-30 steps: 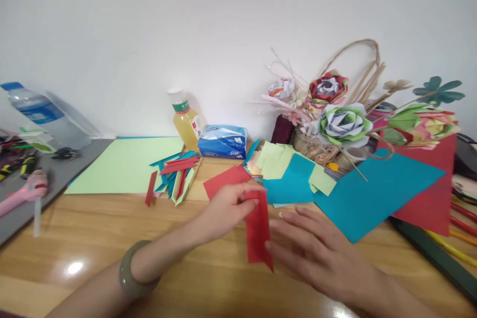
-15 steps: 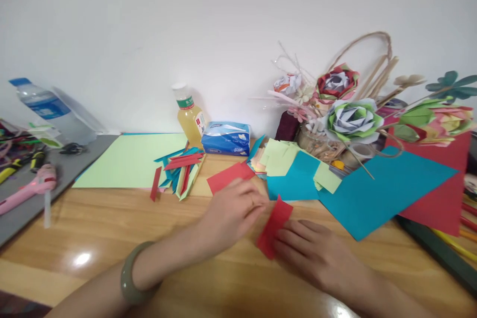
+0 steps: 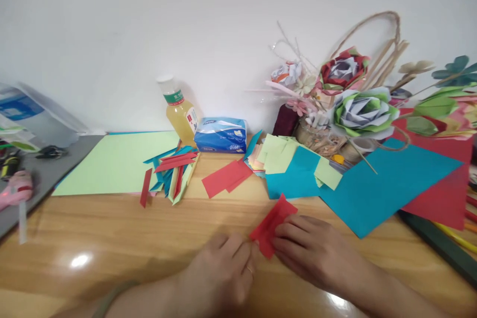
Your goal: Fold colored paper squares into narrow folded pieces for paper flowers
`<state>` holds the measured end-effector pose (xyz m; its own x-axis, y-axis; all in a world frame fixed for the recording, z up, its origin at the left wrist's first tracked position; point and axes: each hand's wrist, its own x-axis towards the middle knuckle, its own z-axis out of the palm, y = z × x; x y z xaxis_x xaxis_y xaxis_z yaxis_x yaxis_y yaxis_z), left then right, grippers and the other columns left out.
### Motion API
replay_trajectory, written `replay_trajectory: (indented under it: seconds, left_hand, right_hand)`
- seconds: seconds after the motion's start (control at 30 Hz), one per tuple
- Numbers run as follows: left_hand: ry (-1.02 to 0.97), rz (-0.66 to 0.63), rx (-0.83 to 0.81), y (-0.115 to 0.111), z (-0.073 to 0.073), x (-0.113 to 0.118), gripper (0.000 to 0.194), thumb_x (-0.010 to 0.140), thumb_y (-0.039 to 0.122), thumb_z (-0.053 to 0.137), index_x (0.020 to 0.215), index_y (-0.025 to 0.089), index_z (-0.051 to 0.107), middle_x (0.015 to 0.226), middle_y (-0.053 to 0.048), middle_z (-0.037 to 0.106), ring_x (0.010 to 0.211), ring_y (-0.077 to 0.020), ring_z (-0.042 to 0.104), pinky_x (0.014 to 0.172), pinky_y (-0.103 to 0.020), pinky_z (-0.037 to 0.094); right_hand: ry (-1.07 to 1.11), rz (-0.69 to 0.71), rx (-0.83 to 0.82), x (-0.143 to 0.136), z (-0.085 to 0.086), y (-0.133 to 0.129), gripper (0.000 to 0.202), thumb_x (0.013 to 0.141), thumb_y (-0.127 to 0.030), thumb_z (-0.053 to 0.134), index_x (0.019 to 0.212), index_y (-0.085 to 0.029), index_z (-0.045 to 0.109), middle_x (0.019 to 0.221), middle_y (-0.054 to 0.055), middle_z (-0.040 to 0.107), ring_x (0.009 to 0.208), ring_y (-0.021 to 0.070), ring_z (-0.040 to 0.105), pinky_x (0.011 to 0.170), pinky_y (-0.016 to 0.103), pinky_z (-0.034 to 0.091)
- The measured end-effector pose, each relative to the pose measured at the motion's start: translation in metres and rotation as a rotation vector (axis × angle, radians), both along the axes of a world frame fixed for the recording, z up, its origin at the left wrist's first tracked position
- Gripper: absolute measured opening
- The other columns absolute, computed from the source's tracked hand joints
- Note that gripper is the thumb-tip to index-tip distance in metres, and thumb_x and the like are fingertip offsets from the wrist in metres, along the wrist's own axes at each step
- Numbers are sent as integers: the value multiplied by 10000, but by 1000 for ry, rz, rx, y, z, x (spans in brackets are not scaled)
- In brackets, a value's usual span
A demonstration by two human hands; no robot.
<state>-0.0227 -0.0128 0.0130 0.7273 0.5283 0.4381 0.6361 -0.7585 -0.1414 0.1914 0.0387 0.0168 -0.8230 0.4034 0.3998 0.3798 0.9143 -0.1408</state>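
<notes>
A small red paper (image 3: 273,226) with a crease along it is tilted just above or on the wooden table, between my hands. My right hand (image 3: 316,246) grips its right edge, fingers bent over the sheet. At its lower left corner is my left hand (image 3: 227,268), fingers curled and thumb and fingertip pinched at the paper's edge; the hand is slightly blurred. Beyond them lie flat red paper pieces (image 3: 225,177). Left of these is a pile of folded paper strips (image 3: 175,171) in red, teal and light green.
A juice bottle (image 3: 179,114) and a blue tissue pack (image 3: 220,135) stand by the wall. Paper flowers (image 3: 363,114) rise at the right behind teal sheets (image 3: 387,184). Light green sheets (image 3: 115,164) lie at the left, near a pink glue gun (image 3: 20,189) on a grey mat.
My left hand has come down and towards me, from above the red paper to its lower left corner. The paper has turned and opened wider. My right hand stays on it.
</notes>
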Motion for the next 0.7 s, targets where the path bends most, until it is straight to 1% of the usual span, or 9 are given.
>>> replay_trajectory:
  seconds: [0.1,0.27,0.4,0.47,0.5,0.57,0.63,0.7]
  left_hand:
    - [8,-10,-11,0,-1,-1,220,824,37,376,883,76,585,604,-32,522,546,-176,472,452,-299,310]
    - [28,-13,-44,-3,-4,-2,175,805,57,398,737,135,540,598,-27,514,519,-168,456,441,-292,286]
    - [48,-13,-13,-4,-5,-4,140,787,86,459,672,157,493,601,-18,521,523,-151,439,460,-281,291]
    - [44,-15,0,-3,-4,-4,105,796,103,466,721,139,530,603,-15,520,527,-145,433,469,-279,294]
    - [42,-15,3,-2,-3,-5,104,807,109,460,786,119,562,608,-14,521,528,-144,435,470,-280,295]
    - [41,-2,-1,0,-2,-5,199,825,109,440,951,69,589,622,-13,524,531,-148,448,468,-286,301]
    - [54,12,-7,3,-2,-6,275,832,100,428,1061,44,570,636,-15,532,541,-158,468,473,-296,314]
    - [74,20,-17,5,-3,-7,289,828,97,435,1082,51,563,641,-13,531,549,-164,476,482,-303,326]
  right_hand:
    - [-36,7,-41,-2,-1,-1,156,905,-207,478,785,-181,574,722,15,581,703,158,500,600,301,366]
    - [-32,-6,-99,-2,-5,-2,162,909,-168,453,788,-188,559,734,6,567,684,152,479,583,293,347]
    - [-26,-12,-145,-4,-3,-3,161,905,-261,482,774,-191,546,762,13,573,721,160,500,612,292,374]
    - [-28,-9,-106,-7,-2,-2,170,906,-266,488,764,-190,542,733,5,572,694,159,497,602,295,375]
    - [-30,5,-75,-8,-2,-2,163,910,-245,483,771,-188,546,716,0,572,679,157,495,599,297,375]
    - [-35,48,-25,-10,-2,0,161,921,-194,457,799,-181,562,699,-7,582,669,156,503,610,303,385]
    - [-28,84,-13,-10,-2,1,180,931,-169,432,826,-176,579,732,-1,611,710,161,532,643,309,407]
    - [-8,89,-35,-8,-2,2,179,933,-190,440,843,-175,593,805,10,643,790,169,559,686,309,430]
